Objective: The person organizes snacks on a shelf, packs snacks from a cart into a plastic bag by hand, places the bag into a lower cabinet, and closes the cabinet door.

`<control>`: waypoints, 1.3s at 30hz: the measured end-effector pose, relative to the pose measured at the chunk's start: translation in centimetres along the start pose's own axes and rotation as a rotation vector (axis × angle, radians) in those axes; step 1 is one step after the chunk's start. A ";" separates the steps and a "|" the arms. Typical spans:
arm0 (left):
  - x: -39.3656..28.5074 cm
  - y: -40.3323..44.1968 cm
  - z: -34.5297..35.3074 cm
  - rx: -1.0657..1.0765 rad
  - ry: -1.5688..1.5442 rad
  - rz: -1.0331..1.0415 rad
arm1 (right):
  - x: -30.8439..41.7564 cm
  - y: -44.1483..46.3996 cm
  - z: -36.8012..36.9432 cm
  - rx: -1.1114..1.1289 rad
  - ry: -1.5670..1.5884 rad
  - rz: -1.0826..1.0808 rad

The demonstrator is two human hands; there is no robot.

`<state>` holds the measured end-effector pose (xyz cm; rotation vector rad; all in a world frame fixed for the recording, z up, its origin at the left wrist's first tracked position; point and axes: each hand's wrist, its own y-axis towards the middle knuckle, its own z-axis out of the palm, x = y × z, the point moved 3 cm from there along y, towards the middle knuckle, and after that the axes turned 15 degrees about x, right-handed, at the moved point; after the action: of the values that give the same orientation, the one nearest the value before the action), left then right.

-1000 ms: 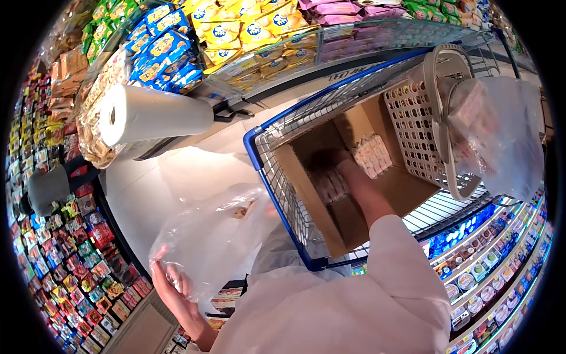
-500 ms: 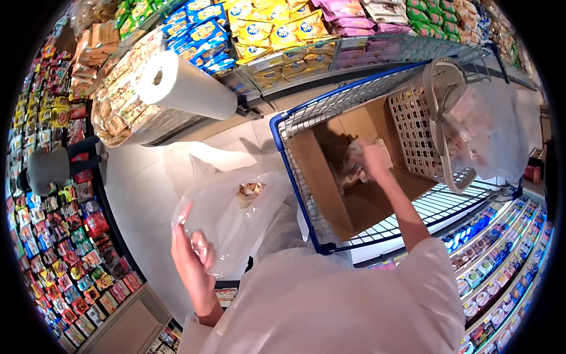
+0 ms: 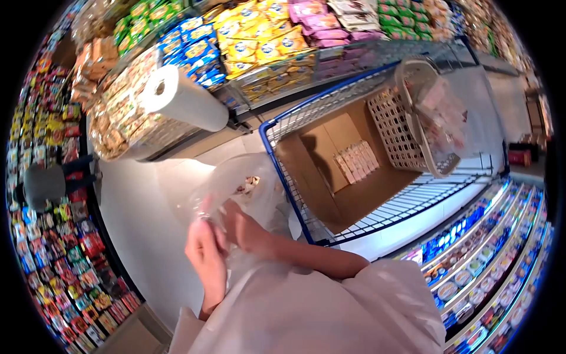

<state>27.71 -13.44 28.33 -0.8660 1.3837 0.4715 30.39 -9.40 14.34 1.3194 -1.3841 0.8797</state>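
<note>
Nearest to the camera is the pale shirt of the person, and in front of it the two hands are close together. The left hand has its fingers closed on the edge of a clear plastic bag, which hangs above the floor. The right hand reaches across the body to the mouth of this bag; its fingers are blurred and partly hidden, so I cannot tell if they grasp something. Inside the bag, a little beyond the hands, one brown and white packet is visible through the plastic. To the right stands a shopping cart with blue rim, and it carries an open cardboard box. On the bottom of the box lies a row of small pinkish packets. Beside the box is a beige basket with holes, and next to it a second plastic bag. Farther away, a white roll is mounted before the shelf of colourful snack bags. At the far left, another person is near the packed shelves.
</note>
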 end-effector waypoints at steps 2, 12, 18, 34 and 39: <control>1.6 0.6 -2.8 -0.214 -0.174 -0.116 | 3.3 -0.4 -3.8 0.265 -0.108 0.121; 8.4 1.2 -3.5 -0.236 -0.119 -0.215 | -31.7 -6.8 -18.9 0.375 -0.416 0.882; 9.0 1.2 -2.5 -0.321 0.031 -0.250 | -40.2 -9.0 -9.3 0.431 -0.505 0.682; 8.4 3.7 0.0 -0.329 0.066 -0.199 | -37.4 -7.8 -10.0 0.742 -0.525 0.989; 7.7 4.1 0.4 -0.332 0.054 -0.158 | -40.5 -9.3 -8.8 0.588 -0.314 0.927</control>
<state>26.19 -12.10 19.87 -1.2562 1.2930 0.5676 37.59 8.34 -23.60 1.2379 -2.1461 1.8627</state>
